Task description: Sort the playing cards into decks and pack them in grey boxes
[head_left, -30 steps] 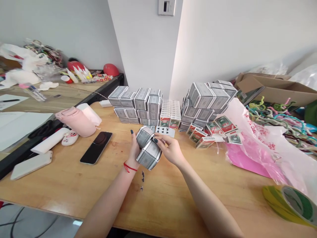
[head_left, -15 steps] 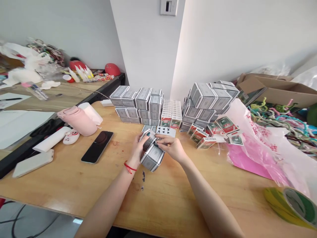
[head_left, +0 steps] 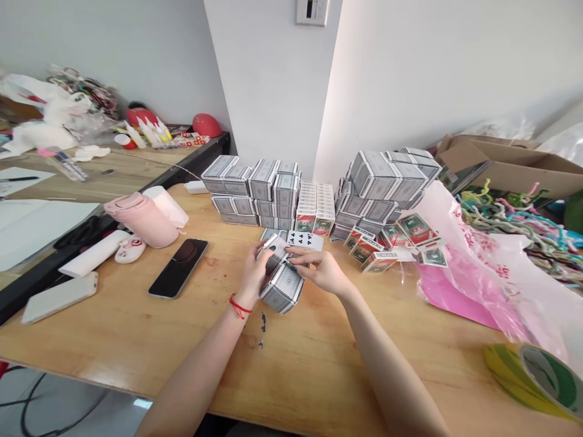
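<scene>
My left hand is closed around a block of folded playing cards, patterned backs outward, in two joined cube-like parts. My right hand pinches at the seam between the parts; its fingertips are partly hidden there, and I cannot tell whether they hold a separate card. Just behind the hands, loose playing cards lie on the table, with a six of clubs face up. Beyond them stand stacked card cubes, a double row of boxed card decks and a taller pile of card cubes.
Fallen card boxes lie right of the hands, beside a pink plastic bag. A roll of yellow-green tape sits front right. Left are a black phone, a pink bottle and a white power bank.
The held card block has turned slightly and shifted a little to the right. Both hands keep nearly the same grip; the other things stay where they were.
</scene>
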`<state>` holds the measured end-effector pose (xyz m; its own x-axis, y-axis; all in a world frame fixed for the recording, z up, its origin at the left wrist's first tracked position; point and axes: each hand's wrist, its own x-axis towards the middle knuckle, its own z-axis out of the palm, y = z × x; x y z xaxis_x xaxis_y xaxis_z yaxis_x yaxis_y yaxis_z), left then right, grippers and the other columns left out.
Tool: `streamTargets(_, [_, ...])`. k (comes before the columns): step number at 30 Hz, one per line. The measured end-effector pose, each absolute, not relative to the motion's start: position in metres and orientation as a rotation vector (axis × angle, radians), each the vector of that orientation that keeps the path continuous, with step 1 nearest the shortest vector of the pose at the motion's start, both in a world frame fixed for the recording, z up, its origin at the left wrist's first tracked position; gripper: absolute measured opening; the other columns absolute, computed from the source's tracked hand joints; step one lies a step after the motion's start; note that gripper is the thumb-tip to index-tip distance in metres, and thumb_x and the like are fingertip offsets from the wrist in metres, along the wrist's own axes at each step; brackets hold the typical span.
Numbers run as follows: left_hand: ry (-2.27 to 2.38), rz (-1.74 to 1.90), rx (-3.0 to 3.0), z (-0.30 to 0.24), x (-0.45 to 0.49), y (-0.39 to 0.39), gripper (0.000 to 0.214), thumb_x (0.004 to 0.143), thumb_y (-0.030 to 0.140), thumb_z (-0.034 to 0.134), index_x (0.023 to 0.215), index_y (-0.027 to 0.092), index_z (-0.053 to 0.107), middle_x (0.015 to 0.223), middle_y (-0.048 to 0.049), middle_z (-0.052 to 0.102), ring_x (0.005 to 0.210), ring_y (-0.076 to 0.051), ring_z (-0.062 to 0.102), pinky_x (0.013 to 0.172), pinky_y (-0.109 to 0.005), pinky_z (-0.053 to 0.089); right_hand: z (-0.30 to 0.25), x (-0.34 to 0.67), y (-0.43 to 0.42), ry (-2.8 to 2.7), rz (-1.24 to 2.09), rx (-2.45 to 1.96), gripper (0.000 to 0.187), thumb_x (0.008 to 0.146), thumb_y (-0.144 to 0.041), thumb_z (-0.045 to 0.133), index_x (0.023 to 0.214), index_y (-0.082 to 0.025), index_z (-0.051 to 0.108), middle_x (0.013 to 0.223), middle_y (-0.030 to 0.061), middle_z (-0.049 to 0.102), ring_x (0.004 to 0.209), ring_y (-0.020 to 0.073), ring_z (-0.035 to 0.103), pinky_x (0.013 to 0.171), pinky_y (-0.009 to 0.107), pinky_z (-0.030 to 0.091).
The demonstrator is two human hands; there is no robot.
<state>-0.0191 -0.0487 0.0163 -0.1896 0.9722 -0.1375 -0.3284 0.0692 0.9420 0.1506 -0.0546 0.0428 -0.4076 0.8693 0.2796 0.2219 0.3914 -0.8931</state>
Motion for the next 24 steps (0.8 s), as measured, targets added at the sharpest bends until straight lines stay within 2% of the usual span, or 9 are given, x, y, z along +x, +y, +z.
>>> streamTargets(4, [1.208,1.406,0.855,0.019,-0.018,-0.051,0.041,0.067,0.031,0.060,0.106,0.017,0.053,0.096,-0.0055,0.061,0.081,-0.016,0.058,0.067,-0.025,0.045,0.042,0.150,-0.055,-1.801,1.010,-0.971,0.016,0.072,-0.017,0.058,0.083,-0.020,0.068,0.109,0.0059,0.062,0.103,0.0196,0.056,0.085,0.033,0.046])
streamTargets(9, [1.279,1.524,0.998,0.024,-0.015,-0.056,0.045,0.067,0.030,0.063,0.109,0.019,0.050,0.112,-0.0080,0.055,0.100,-0.019,0.053,0.082,-0.029,0.043,0.049,0.145,-0.061,-1.860,0.749,-1.106,0.018,0.072,-0.015,0.058,0.086,-0.021,0.066,0.104,0.0032,0.064,0.097,0.0185,0.059,0.089,0.033,0.044])
streamTargets(13, [1.347,1.590,1.070,0.021,-0.015,-0.056,0.045,0.069,0.030,0.063,0.110,0.021,0.048,0.115,-0.0071,0.052,0.105,-0.018,0.051,0.089,-0.031,0.040,0.054,0.138,-0.066,-1.905,0.649,-1.175,0.021,0.073,-0.016,0.057,0.091,-0.022,0.065,0.102,0.0026,0.065,0.092,0.0194,0.062,0.086,0.033,0.046])
streamTargets(24, [1.365,1.636,1.078,0.015,-0.014,-0.056,0.046,0.067,0.029,0.064,0.110,0.021,0.048,0.115,-0.0073,0.052,0.106,-0.018,0.050,0.092,-0.032,0.038,0.046,0.125,-0.068,-1.857,0.495,-1.198,0.018,0.076,-0.017,0.052,0.079,-0.023,0.069,0.096,0.0012,0.068,0.088,0.0185,0.063,0.080,0.028,0.050])
